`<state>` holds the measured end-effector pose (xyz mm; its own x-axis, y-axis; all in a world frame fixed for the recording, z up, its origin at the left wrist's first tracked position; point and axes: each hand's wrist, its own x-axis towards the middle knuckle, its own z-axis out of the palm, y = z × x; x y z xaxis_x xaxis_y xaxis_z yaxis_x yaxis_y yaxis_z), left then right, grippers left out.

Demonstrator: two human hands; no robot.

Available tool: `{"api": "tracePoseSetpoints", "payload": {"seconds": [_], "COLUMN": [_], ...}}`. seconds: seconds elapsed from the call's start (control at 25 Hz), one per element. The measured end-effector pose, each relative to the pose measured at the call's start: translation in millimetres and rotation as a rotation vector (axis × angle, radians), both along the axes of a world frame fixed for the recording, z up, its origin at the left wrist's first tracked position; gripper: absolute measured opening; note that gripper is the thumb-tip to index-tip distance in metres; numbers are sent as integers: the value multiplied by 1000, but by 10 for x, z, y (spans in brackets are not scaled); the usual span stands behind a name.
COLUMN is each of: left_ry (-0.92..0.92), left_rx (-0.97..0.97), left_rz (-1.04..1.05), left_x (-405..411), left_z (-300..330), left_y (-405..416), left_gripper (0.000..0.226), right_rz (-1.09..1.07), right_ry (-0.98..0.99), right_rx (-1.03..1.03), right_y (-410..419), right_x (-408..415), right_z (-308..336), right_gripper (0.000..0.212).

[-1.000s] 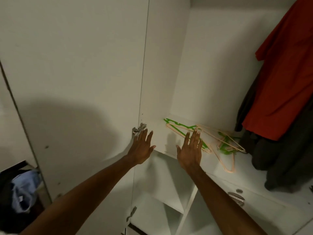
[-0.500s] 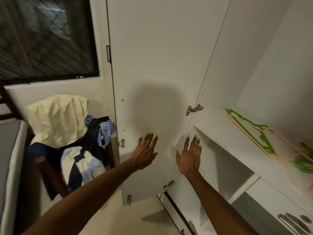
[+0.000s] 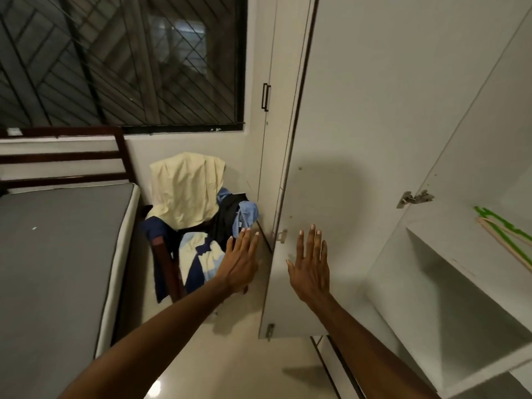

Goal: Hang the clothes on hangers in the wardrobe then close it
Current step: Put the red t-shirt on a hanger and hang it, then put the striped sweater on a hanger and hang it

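Clothes (image 3: 198, 226): mixed heap, cream, blue, dark, piled on chair (image 3: 164, 263) between bed (image 3: 57, 254) and wardrobe door (image 3: 359, 168). Judged soft, light, floppy; best pinched at collar or shoulders, one garment at a time. Hangers (image 3: 509, 234): green and wooden, lay on shelf (image 3: 449, 272) inside wardrobe; stiff, light, likely tangled. Left hand (image 3: 240, 263): fingers straight, empty, before heap. Right hand (image 3: 312, 264): fingers spread, empty, at open door; contact unclear.

Head view, angled down, probably near wardrobe door (image 3: 359, 168).
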<state>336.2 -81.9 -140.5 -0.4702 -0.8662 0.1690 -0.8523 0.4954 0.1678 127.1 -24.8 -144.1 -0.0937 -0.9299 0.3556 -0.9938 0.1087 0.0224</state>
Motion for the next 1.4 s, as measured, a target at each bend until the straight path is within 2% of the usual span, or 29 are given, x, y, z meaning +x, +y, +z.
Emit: {"api": "tracePoseSetpoints", "payload": {"seconds": [0.28,0.52,0.76,1.08,1.4], "left_ry": [-21,-25,41,88,-5], "left_rx": [56,99,131,240,299], "left_rz": [170,259,387,458,580], "left_x": [1191,2086,2781,3054,3235], "left_z": [-193,-323,-467,-783,-1012], "left_y": [-11,-3,-119,-592,-1813], "left_gripper": [79,75,75,81,85], "right_rz": [146,215,249,308,296], "right_ry": [3,-53,-63,-37,-80], "right_rx": [9,57,132,193,247], "right_y": [-248,-535,-890,-1476,-2866], "right_x": [1079,1938,2556,2777,2737], "right_z": [-23,-102,-245,-684,-921], "right_gripper": [90,99,96,95,94]}}
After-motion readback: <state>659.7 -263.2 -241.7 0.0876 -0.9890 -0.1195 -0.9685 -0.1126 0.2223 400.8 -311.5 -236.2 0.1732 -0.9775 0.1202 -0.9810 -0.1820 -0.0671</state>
